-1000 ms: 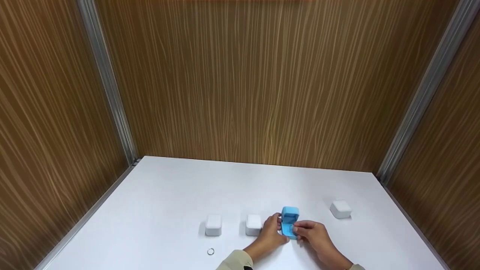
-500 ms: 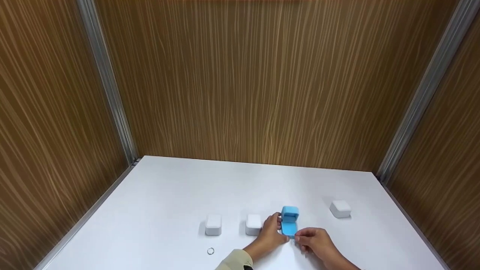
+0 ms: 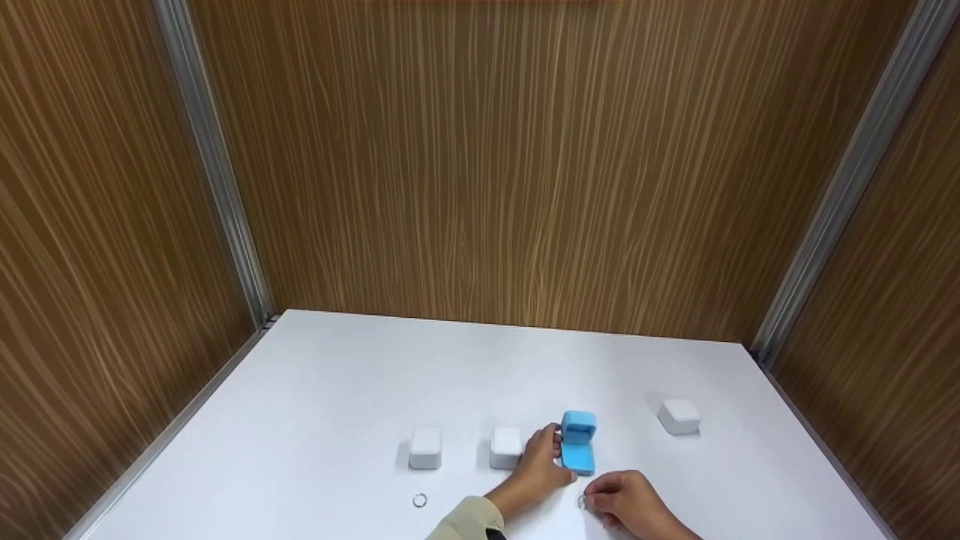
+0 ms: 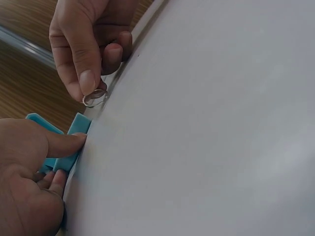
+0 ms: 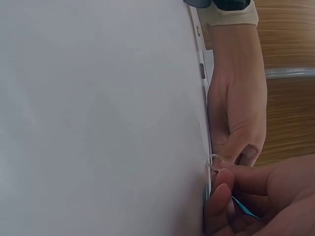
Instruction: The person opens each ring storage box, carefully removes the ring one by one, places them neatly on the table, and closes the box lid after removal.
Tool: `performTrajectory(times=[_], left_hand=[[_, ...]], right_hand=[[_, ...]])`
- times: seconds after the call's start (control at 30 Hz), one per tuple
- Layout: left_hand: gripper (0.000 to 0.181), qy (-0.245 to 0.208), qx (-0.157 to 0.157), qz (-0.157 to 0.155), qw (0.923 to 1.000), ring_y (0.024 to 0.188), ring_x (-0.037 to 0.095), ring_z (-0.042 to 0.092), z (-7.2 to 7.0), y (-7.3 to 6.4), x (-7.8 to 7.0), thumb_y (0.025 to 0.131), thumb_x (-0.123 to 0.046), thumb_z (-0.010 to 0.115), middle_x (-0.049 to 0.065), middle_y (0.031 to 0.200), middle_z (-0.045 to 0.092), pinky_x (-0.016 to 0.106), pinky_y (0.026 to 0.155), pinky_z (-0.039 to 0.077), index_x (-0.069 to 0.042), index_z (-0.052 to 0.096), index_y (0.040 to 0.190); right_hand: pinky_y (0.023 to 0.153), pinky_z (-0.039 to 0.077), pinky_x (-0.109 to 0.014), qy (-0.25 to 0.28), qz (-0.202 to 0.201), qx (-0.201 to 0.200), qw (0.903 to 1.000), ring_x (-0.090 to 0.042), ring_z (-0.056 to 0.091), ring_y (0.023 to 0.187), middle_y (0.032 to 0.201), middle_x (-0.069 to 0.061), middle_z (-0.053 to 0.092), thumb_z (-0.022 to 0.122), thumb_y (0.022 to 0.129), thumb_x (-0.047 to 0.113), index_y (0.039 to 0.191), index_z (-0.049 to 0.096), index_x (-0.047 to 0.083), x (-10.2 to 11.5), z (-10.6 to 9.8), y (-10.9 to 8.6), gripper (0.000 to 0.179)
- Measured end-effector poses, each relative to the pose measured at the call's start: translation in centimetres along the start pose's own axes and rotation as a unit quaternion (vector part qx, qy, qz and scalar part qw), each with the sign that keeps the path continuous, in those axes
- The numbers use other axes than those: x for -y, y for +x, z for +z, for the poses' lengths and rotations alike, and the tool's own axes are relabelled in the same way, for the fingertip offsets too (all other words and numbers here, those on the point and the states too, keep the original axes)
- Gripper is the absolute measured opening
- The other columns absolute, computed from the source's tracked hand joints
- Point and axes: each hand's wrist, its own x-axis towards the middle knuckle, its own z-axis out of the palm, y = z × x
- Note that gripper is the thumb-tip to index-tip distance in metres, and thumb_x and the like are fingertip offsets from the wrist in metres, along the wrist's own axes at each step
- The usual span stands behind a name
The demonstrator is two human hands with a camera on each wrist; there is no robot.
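Observation:
A light blue ring box (image 3: 577, 457) stands with its lid up on the white table. My left hand (image 3: 538, 466) grips its base from the left, thumb at the front edge; in the left wrist view that thumb presses the blue box (image 4: 69, 156). In front of the box, my right hand (image 3: 630, 501) pinches a silver ring (image 3: 582, 502) between thumb and index finger. The ring (image 4: 94, 98) hangs below those fingertips in the left wrist view. A second silver ring (image 3: 420, 500) lies on the table, left of my left hand.
White boxes with rounded edges stand around: one (image 3: 425, 448) behind the loose ring, one (image 3: 506, 448) just left of my left hand, one (image 3: 679, 417) farther back on the right. Wood-grain panels (image 3: 480, 165) enclose the white table (image 3: 337, 390).
My right hand has drawn back from inside the blue ring box toward the table's front, and the ring now shows at its fingertips. The left hand stays on the box.

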Motion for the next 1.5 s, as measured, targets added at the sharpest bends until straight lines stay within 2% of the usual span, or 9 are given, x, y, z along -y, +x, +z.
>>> performTrajectory(times=[0.17,0.27,0.6,0.77,0.87,1.0,1.23,1.37,1.5], left_hand=[[0.072,0.0,0.004,0.005,1.0,0.107,0.02,0.061,-0.1,0.0,0.0,0.074,0.006,0.082,0.005,0.117,0.057,0.03,0.096,0.053,0.0,0.047,0.138],[0.072,0.0,0.004,0.009,1.0,0.106,0.019,0.061,-0.2,0.0,0.0,0.074,0.006,0.082,0.005,0.117,0.057,0.03,0.096,0.053,0.0,0.047,0.137],[0.072,-0.009,0.003,-0.003,1.0,0.11,0.021,0.061,-0.1,0.0,0.0,0.075,0.006,0.081,0.006,0.119,0.057,0.033,0.099,0.052,-0.002,0.047,0.138],[0.072,-0.002,-0.003,0.004,1.0,0.108,0.02,0.061,-0.2,0.0,0.0,0.074,0.006,0.082,0.005,0.117,0.057,0.032,0.097,0.053,-0.002,0.048,0.136],[0.071,0.006,-0.008,0.01,0.9999,0.107,0.019,0.061,-0.2,0.0,0.1,0.073,0.006,0.082,0.004,0.116,0.057,0.032,0.097,0.053,-0.001,0.048,0.135],[0.071,0.004,-0.008,0.011,0.9999,0.108,0.02,0.061,-0.3,-0.1,0.1,0.073,0.007,0.081,0.005,0.117,0.057,0.032,0.098,0.053,-0.001,0.048,0.136],[0.072,0.007,0.001,0.004,1.0,0.109,0.019,0.06,-0.3,-0.1,-0.2,0.075,0.005,0.081,0.004,0.119,0.057,0.031,0.098,0.052,-0.001,0.047,0.138],[0.073,0.006,0.011,-0.005,0.9999,0.109,0.016,0.059,-0.3,0.0,-0.3,0.077,0.003,0.081,0.002,0.119,0.056,0.03,0.1,0.051,-0.003,0.045,0.14],[0.073,0.007,0.013,-0.015,0.9998,0.11,0.017,0.059,-0.2,0.0,-0.3,0.077,0.003,0.081,0.003,0.12,0.055,0.032,0.1,0.051,-0.004,0.045,0.141]], right_hand=[[0.056,0.045,-0.021,-0.022,-0.049,0.025,0.9983,-0.008,0.053,0.06,0.073,0.003,0.066,0.07,0.089,0.003,0.093,0.073,-0.003,0.0,0.0,-0.3,0.008],[0.055,0.044,-0.02,-0.039,-0.065,0.036,0.9965,-0.008,0.052,0.061,0.074,0.002,0.066,0.071,0.088,0.003,0.091,0.073,-0.002,0.0,0.0,-0.3,0.007],[0.055,0.044,-0.019,-0.059,-0.082,0.039,0.9941,-0.01,0.054,0.064,0.079,-0.001,0.069,0.073,0.087,0.003,0.09,0.073,-0.002,0.1,0.0,-0.3,0.006],[0.059,0.047,-0.022,-0.056,-0.061,0.03,0.9961,-0.011,0.056,0.068,0.083,0.001,0.068,0.073,0.089,0.006,0.096,0.073,-0.001,0.4,0.1,-0.2,0.01],[0.059,0.048,-0.025,-0.057,-0.032,0.014,0.9978,-0.012,0.055,0.066,0.081,0.001,0.066,0.071,0.091,0.007,0.101,0.072,0.0,0.7,0.0,0.0,0.013],[0.057,0.048,-0.026,-0.065,-0.006,-0.032,0.9973,-0.014,0.054,0.063,0.079,0.0,0.065,0.071,0.09,0.009,0.106,0.072,0.001,1.5,-0.4,0.6,0.017],[0.053,0.049,-0.026,-0.084,-0.024,-0.119,0.989,-0.017,0.057,0.063,0.092,-0.003,0.069,0.074,0.089,0.014,0.111,0.071,0.001,3.0,-1.5,1.7,0.026],[0.05,0.048,-0.025,-0.09,-0.039,-0.14,0.9853,-0.018,0.058,0.061,0.095,-0.006,0.07,0.073,0.09,0.013,0.112,0.071,0.002,3.3,-1.9,2.1,0.025],[0.051,0.049,-0.026,-0.097,-0.049,-0.145,0.9835,-0.017,0.058,0.062,0.097,-0.006,0.07,0.072,0.091,0.013,0.113,0.071,0.001,3.7,-2.2,2.4,0.026]])
